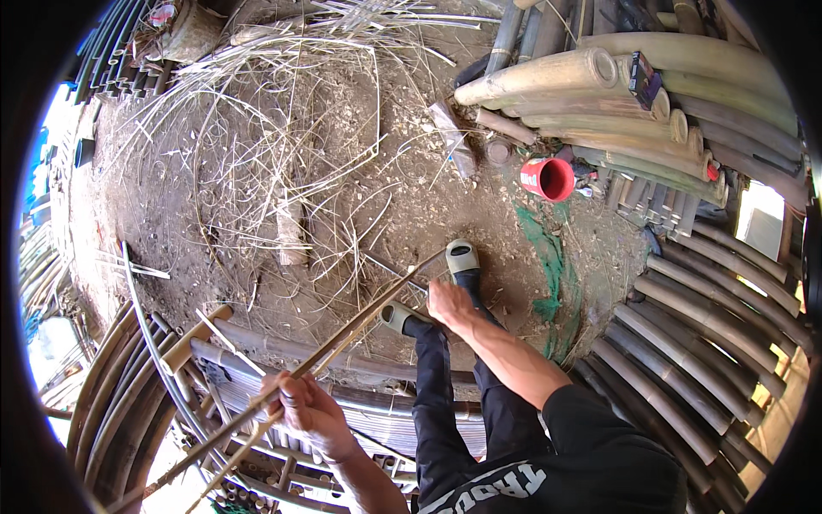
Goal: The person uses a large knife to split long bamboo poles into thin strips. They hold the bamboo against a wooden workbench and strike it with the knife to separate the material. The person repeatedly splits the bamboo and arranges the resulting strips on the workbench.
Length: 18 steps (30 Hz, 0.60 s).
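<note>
A long brown bamboo strip slants from the lower left up to my shoes. My left hand is closed round it, thumb on top. Beside it a thinner, paler strip also passes through the left fingers. My right hand is a closed fist near the strip's far end. From that fist a thin dark knife, as far as its shape shows, points up and left, crossing at the strip. The knife's handle is hidden in the fingers.
Pale bamboo shavings lie tangled over the dirt floor. A red bucket and green netting are ahead right. Thick bamboo poles are stacked at the far right, split bamboo at the near right. More bamboo lengths stand left.
</note>
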Motion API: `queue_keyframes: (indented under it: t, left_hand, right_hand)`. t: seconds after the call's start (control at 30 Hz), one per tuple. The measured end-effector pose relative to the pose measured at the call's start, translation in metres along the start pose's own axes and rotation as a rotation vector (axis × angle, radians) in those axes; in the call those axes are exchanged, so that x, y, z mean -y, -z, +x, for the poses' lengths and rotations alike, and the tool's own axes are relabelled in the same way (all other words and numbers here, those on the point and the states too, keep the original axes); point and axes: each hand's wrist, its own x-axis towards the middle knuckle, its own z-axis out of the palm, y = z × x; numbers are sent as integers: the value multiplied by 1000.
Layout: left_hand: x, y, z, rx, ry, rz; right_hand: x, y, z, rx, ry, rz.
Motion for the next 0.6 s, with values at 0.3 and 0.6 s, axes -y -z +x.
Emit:
queue_keyframes:
  t: [0.3, 0.6]
  left_hand:
    - [-12, 17, 3, -111, -20, -71]
    - [-247, 62, -27, -258, -236, -193]
  right_hand:
    - [18, 28, -16, 57, 172, -114]
    - [0, 123, -57, 59, -40, -216]
